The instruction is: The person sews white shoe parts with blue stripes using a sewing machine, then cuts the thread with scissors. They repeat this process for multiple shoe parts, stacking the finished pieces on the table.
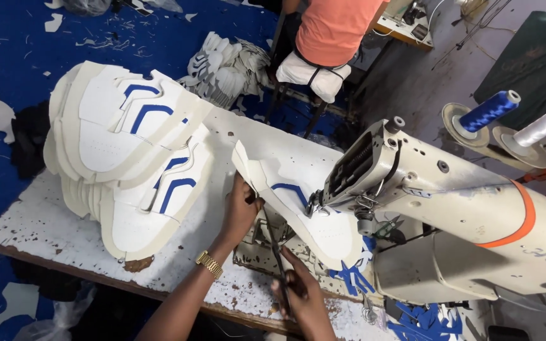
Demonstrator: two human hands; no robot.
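A cream sewing machine (450, 208) fills the right of the bench (39, 227). Under its head lies a white shoe upper (304, 215), long axis running far-left to near-right. The left hand (240, 211) pinches its near-left edge, grip closed. The right hand (301, 293), grip closed, holds dark scissors (277, 256) pointing far.

Needle area hidden behind the sewing machine head (374, 170). Scissor blades (277, 252) too thin and blurred to tell open or closed. Seated person (333, 28) at far side cut off above the waist. Machine body cropped at right edge.
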